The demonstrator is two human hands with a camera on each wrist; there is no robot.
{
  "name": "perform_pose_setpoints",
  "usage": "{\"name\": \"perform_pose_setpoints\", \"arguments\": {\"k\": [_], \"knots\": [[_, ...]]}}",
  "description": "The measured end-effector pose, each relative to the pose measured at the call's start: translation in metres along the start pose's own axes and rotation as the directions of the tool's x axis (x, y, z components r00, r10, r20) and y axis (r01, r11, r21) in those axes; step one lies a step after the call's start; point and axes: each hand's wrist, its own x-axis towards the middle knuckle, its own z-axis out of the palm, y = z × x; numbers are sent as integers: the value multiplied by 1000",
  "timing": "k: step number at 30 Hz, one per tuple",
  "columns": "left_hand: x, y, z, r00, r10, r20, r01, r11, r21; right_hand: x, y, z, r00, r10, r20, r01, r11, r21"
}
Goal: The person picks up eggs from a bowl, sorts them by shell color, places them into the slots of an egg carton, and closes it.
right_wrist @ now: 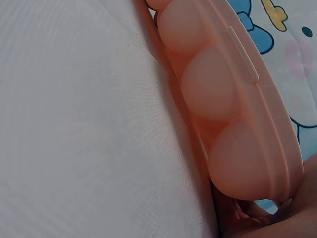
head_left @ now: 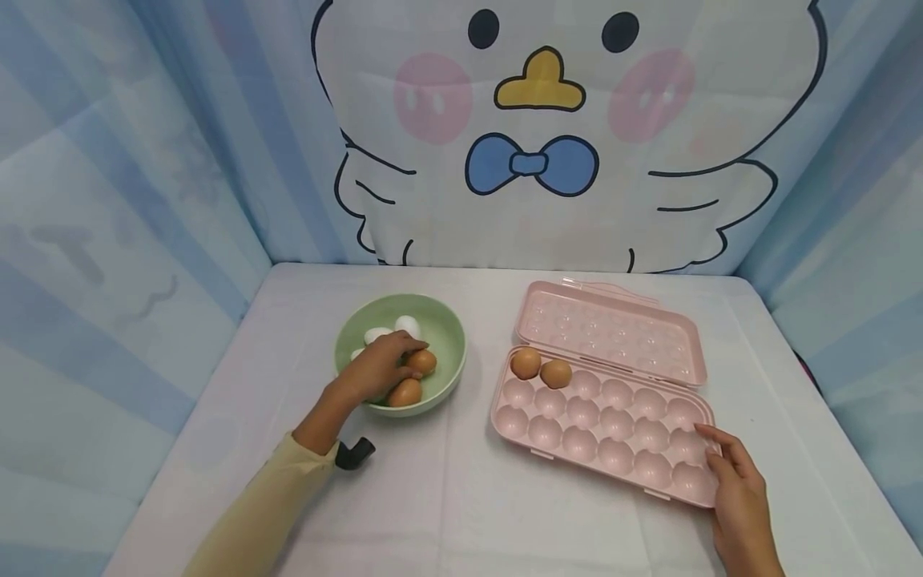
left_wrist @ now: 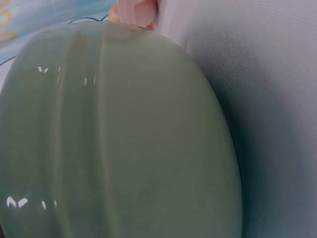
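Observation:
My left hand (head_left: 378,365) reaches into a green bowl (head_left: 453,340), its fingers and thumb pinching a brown egg (head_left: 422,362). Another brown egg (head_left: 405,393) lies just below that one, and several white eggs (head_left: 408,325) sit toward the bowl's far side, partly hidden by the hand. A pink egg box (head_left: 598,421) lies unfolded to the right, with two brown eggs (head_left: 541,369) in its back left cups. At the right end of the box, my right hand (head_left: 739,481) grips the edge. From the right wrist, the rounded cup undersides (right_wrist: 213,82) show beside that hand.
The hinged lid (head_left: 613,328) of the box lies back behind the cups. A white cloth (head_left: 476,497) covers the table. Printed curtains (head_left: 541,224) stand at the back and both sides. The bowl's outer wall (left_wrist: 163,124) fills most of the left wrist view.

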Motion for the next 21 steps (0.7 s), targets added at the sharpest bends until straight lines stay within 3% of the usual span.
{"name": "perform_pose_setpoints", "arguments": {"k": [4,12,17,21], "knots": [[1,-1,1,1000,-18,-23,18,1000,3,0,-1,0,1000,-7,-1,7,1000,0],[2,-6,0,982,-108,-156,91,989,-116,2,0,2,1000,-14,-17,14,1000,-4],[2,-6,-1,971,-115,-211,79,982,-174,2,1,2,1000,-8,-20,8,1000,-9],[3,-1,-4,968,-118,-220,73,976,-205,2,1,1,1000,-8,-22,8,1000,-9]]}}
